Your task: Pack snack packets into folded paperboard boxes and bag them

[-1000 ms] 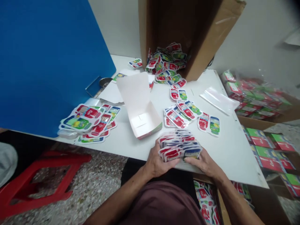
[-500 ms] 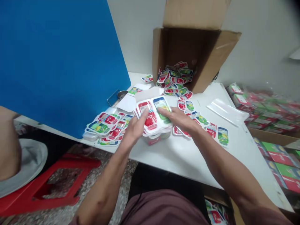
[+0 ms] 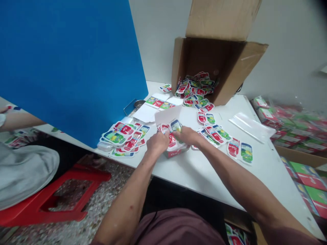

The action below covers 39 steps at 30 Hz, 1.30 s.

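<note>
Between my two hands is a stack of can-shaped packets [image 3: 171, 140], red cola and green lemon printed side by side on white backing. My left hand [image 3: 157, 141] is closed on the red side, its fingers wrapped round the edge. My right hand [image 3: 187, 135] grips the green side, thumb on top. The stack sits at the mouth of a small printed box [image 3: 176, 152], whose white flap [image 3: 167, 115] stands up behind it. How deep the packets are inside is hidden by my hands. A loose pile of the same packets [image 3: 122, 137] lies left of my left hand.
A large cardboard carton [image 3: 236, 75] on its side spills packets onto the white table [image 3: 204, 173]. Flat printed box blanks [image 3: 158, 102] and a clear plastic bag [image 3: 251, 127] lie there too. A blue partition [image 3: 76, 68] stands left, with a person beyond it. Wrapped boxes [image 3: 301, 136] are stacked right.
Both hands have lowered the packet stack to the small box and tilted it, closing in tighter. The box's flap now shows more plainly behind it. The camera view has shifted slightly.
</note>
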### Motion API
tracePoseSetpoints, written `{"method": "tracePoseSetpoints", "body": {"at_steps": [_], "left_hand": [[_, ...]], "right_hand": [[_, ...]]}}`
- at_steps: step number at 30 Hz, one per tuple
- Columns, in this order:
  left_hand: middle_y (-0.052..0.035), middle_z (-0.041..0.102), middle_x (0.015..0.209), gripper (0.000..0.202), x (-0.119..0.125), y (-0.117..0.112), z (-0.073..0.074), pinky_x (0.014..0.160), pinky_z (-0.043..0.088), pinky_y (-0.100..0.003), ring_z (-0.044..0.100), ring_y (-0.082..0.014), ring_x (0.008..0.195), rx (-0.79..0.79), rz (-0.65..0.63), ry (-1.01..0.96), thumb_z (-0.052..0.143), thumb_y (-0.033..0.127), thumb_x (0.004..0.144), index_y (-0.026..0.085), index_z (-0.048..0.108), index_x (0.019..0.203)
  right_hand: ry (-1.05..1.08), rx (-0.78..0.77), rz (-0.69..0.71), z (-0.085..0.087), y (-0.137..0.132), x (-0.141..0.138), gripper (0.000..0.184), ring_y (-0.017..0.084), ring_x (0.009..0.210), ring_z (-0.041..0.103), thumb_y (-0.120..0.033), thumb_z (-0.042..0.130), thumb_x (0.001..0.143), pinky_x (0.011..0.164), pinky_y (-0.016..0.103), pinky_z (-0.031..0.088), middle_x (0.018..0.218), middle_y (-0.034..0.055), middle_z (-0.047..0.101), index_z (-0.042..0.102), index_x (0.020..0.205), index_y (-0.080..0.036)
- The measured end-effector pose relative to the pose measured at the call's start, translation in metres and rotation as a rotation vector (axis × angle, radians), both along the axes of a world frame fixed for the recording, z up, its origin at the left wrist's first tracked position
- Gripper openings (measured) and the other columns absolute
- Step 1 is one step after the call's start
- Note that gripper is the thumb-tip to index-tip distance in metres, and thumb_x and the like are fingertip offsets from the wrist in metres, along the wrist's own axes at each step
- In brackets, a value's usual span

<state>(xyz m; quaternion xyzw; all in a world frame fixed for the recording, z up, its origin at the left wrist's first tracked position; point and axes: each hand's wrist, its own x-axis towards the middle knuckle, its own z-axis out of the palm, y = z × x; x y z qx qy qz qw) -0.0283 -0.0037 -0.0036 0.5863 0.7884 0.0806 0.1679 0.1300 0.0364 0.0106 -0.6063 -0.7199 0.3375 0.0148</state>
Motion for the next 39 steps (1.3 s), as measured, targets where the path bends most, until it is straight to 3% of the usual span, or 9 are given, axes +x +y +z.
{"method": "tracePoseSetpoints", "body": {"at_steps": [7, 13, 17, 20, 24, 30, 33, 36, 39], "left_hand": [[-0.0272, 0.078, 0.106, 0.058, 0.014, -0.025, -0.003, 0.092, 0.052, -0.047, 0.074, -0.0403, 0.107, 0.060, -0.012, 0.075, 0.036, 0.050, 0.103, 0.006, 0.063, 0.127], [-0.0215, 0.078, 0.110, 0.063, 0.006, -0.040, -0.003, 0.082, 0.054, -0.045, 0.077, -0.0391, 0.096, 0.178, -0.073, 0.161, 0.040, 0.044, 0.104, 0.009, 0.032, 0.155], [-0.0199, 0.078, 0.111, 0.058, 0.002, -0.031, 0.000, 0.086, 0.054, -0.047, 0.076, -0.0400, 0.102, 0.119, -0.114, 0.171, 0.044, 0.047, 0.102, 0.013, 0.045, 0.149], [-0.0189, 0.076, 0.115, 0.050, 0.004, -0.017, 0.003, 0.089, 0.053, -0.048, 0.074, -0.0397, 0.105, 0.100, -0.160, 0.159, 0.050, 0.046, 0.099, 0.014, 0.055, 0.137], [-0.0185, 0.071, 0.125, 0.047, 0.010, -0.005, 0.001, 0.089, 0.055, -0.047, 0.073, -0.0374, 0.105, 0.096, -0.181, 0.131, 0.056, 0.046, 0.096, 0.016, 0.059, 0.131], [-0.0121, 0.053, 0.155, 0.048, 0.006, -0.009, -0.012, 0.090, 0.055, -0.044, 0.064, -0.0353, 0.121, 0.283, -0.261, 0.102, 0.055, 0.044, 0.098, 0.024, 0.054, 0.141], [-0.0083, 0.062, 0.147, 0.039, -0.004, -0.014, -0.015, 0.093, 0.053, -0.042, 0.067, -0.0320, 0.115, 0.177, -0.339, 0.051, 0.045, 0.045, 0.103, 0.027, 0.059, 0.135], [-0.0088, 0.071, 0.134, 0.037, -0.011, -0.024, -0.013, 0.093, 0.053, -0.043, 0.067, -0.0323, 0.112, 0.135, -0.399, 0.022, 0.045, 0.044, 0.103, 0.026, 0.062, 0.131], [-0.0120, 0.073, 0.129, 0.036, -0.008, -0.036, -0.008, 0.110, 0.044, -0.057, 0.062, -0.0390, 0.121, 0.198, -0.411, 0.102, 0.052, 0.042, 0.100, 0.021, 0.067, 0.125]], "right_hand": [[-0.158, -0.046, 0.099, -0.003, 0.001, -0.007, 0.056, 0.029, 0.074, 0.077, -0.060, 0.046, 0.100, 0.066, 0.034, 0.056, 0.102, 0.0211, 0.078, 0.075, 0.105, -0.013], [-0.330, 0.395, -0.007, -0.011, -0.018, -0.017, 0.068, 0.036, 0.109, 0.074, -0.065, 0.050, 0.100, 0.090, 0.039, 0.053, 0.110, 0.0245, 0.076, 0.055, 0.138, -0.008], [-0.330, 0.454, 0.011, -0.022, -0.033, -0.012, 0.063, 0.034, 0.093, 0.076, -0.053, 0.035, 0.108, 0.081, 0.040, 0.053, 0.103, 0.0186, 0.076, 0.029, 0.156, -0.012], [-0.342, 0.535, 0.019, -0.025, -0.034, 0.002, 0.045, 0.030, 0.092, 0.074, -0.038, 0.029, 0.111, 0.079, 0.038, 0.052, 0.123, 0.0169, 0.069, 0.045, 0.148, -0.022], [-0.299, 0.704, -0.064, -0.031, -0.018, 0.024, 0.041, 0.035, 0.122, 0.061, -0.035, 0.043, 0.106, 0.092, 0.041, 0.049, 0.138, 0.0167, 0.061, 0.055, 0.143, -0.022], [-0.091, 0.375, -0.161, -0.044, 0.004, 0.025, 0.043, 0.028, 0.110, 0.070, -0.034, 0.037, 0.108, 0.092, 0.036, 0.050, 0.122, 0.0129, 0.074, 0.051, 0.146, -0.020], [-0.207, 0.406, -0.211, -0.045, -0.007, 0.014, 0.048, 0.031, 0.098, 0.074, -0.026, 0.032, 0.107, 0.087, 0.039, 0.050, 0.110, 0.0162, 0.077, 0.042, 0.152, -0.015], [-0.197, 0.387, -0.182, -0.045, -0.031, 0.015, 0.045, 0.031, 0.090, 0.075, -0.023, 0.034, 0.105, 0.084, 0.039, 0.051, 0.101, 0.0164, 0.078, 0.050, 0.145, -0.012], [-0.005, 0.384, -0.233, -0.053, -0.056, 0.025, 0.047, 0.030, 0.096, 0.075, -0.029, 0.035, 0.106, 0.088, 0.040, 0.054, 0.109, 0.0151, 0.078, 0.054, 0.146, -0.016]]}}
